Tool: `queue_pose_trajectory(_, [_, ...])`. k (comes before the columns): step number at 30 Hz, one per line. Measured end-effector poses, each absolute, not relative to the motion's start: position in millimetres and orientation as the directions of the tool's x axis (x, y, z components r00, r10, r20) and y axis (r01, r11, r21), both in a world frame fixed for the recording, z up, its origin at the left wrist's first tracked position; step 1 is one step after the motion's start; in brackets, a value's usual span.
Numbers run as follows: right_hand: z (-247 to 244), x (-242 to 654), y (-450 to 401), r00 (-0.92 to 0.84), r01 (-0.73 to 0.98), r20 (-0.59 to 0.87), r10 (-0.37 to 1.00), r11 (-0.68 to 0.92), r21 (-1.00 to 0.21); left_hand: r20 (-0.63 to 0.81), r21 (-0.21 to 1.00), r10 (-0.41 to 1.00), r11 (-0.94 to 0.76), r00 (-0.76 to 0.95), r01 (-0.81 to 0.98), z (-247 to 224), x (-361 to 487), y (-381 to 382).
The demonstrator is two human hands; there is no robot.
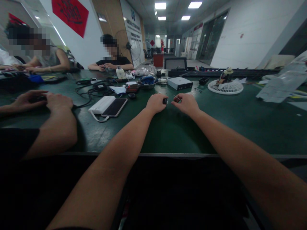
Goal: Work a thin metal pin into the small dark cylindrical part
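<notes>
My left hand [156, 103] is closed around a small black round part [165, 101] that sticks out by the thumb. Across a narrow gap, my right hand [187, 103] pinches a thin, pointed tool [176, 97], its tip slanting up toward the left. Both hands are just above the green table [177, 137], near its middle. The thin tool and the black part do not touch. What exactly the black part is cannot be made out.
Left of my arms lie a phone [115, 107], a white power bank [102, 104] and black cables [85, 92]. A person's hands [59, 100] rest further left. Behind stand a metal box [179, 83], a bowl [146, 83] and a white fan grille [225, 88].
</notes>
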State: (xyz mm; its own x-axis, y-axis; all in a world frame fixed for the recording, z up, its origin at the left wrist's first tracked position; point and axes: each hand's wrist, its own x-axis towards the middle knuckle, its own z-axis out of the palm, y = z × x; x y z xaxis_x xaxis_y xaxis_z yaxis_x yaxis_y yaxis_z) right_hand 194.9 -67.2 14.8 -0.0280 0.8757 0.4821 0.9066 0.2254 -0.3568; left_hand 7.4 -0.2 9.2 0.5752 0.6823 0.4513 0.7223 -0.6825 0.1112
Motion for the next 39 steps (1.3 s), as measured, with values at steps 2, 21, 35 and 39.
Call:
queue_pose_trajectory(2, [14.3, 194.8, -66.7, -0.039, 0.908, 0.485, 0.873, 0.234, -0.348, 0.45, 0.113, 0.677, -0.691, 0.583, 0.714, 9.2, 7.7, -0.2])
queue_pose_trajectory(21, [10.8, 193.9, -62.8, -0.245, 0.87, 0.46, 0.853, 0.403, -0.284, 0.45, 0.099, 0.584, -0.784, 0.675, 0.613, 13.5, 10.0, -6.4])
queue_pose_trajectory(35, [10.9, 195.1, -63.4, -0.206, 0.87, 0.482, 0.852, 0.385, -0.309, 0.444, 0.084, 0.537, -0.822, 0.718, 0.563, 16.4, 11.7, -9.9])
queue_pose_trajectory(39, [9.6, 196.2, -62.7, -0.2, 0.87, 0.476, 0.856, 0.379, -0.316, 0.436, 0.077, 0.536, -0.822, 0.723, 0.564, 17.1, 12.5, -11.6])
